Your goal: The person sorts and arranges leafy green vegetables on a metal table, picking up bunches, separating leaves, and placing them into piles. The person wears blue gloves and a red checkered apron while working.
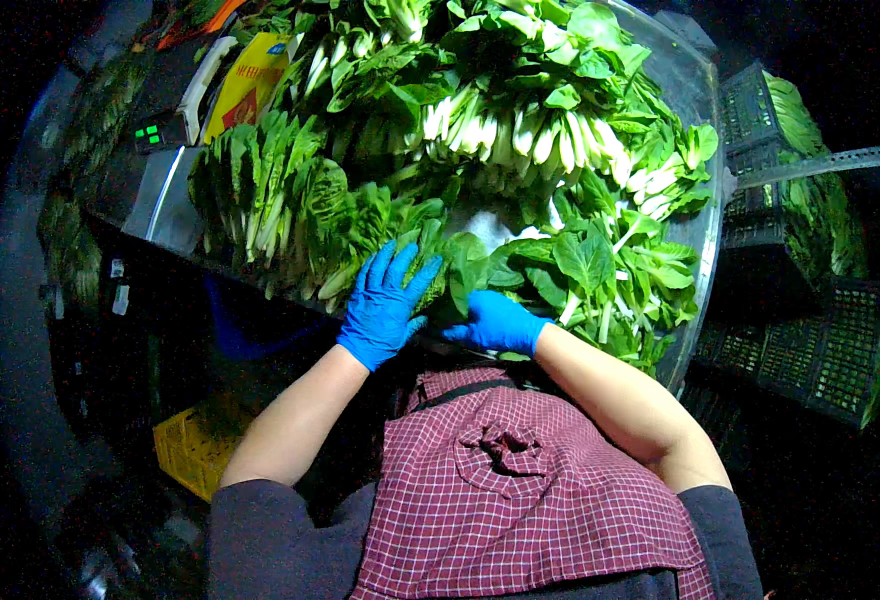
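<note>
My left hand (385, 304), in a blue glove, lies palm down with fingers spread on leafy greens (372, 225) at the front edge of the table. To its right, my right hand (501, 324), also blue-gloved, is against dark green leaves (468, 274). Its fingers are curled and partly hidden, so a grip cannot be made out. Beyond it, bok choy (537, 139) is piled with its white stalks towards me. More loose bok choy (586, 259) lies right of my right hand. A row of upright greens (271, 176) stands to the left.
A yellow printed bag (249, 82) and a device with green lights (148, 135) are at the back left. The table's clear raised rim (710, 217) bounds the right side. Dark plastic crates (822, 352) with greens stand beyond it. A yellow crate (192, 450) sits low on the left.
</note>
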Demonstrator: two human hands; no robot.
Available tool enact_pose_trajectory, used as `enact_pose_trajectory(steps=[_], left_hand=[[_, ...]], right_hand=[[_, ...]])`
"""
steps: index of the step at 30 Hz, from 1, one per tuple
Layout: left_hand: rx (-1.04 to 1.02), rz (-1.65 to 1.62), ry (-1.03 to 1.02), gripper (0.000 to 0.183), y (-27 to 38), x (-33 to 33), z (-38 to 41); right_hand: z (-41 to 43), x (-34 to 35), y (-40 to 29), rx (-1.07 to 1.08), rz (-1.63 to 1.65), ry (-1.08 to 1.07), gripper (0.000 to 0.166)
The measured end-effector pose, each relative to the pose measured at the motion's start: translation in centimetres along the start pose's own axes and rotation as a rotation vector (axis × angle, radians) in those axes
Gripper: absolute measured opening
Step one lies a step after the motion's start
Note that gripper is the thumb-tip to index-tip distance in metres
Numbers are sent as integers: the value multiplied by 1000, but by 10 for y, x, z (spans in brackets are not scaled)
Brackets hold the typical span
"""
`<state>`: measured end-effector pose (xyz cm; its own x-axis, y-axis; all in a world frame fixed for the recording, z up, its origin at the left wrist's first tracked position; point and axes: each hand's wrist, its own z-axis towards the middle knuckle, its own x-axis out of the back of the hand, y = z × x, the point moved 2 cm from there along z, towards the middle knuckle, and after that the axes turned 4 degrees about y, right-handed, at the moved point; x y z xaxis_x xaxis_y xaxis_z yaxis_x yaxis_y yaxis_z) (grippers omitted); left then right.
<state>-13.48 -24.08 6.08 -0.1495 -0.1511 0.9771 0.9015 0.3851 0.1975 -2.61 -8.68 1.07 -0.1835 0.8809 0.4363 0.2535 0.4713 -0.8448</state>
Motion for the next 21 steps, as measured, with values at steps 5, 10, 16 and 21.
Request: enact_pose_trajectory(steps=[5,10,16,21], left_hand=[[128,-42,101,86,-3,-23,20],[39,-26,25,86,5,-43,15],[46,-120,-8,84,15,-7,17],[-56,-127,-5,82,18,11,21]], right_hand=[[-36,24,41,37,-288,160,26],[-59,40,53,-25,-256,250,25],[-66,51,29,-94,87,309,29],[-63,62,30,-155,268,317,28]])
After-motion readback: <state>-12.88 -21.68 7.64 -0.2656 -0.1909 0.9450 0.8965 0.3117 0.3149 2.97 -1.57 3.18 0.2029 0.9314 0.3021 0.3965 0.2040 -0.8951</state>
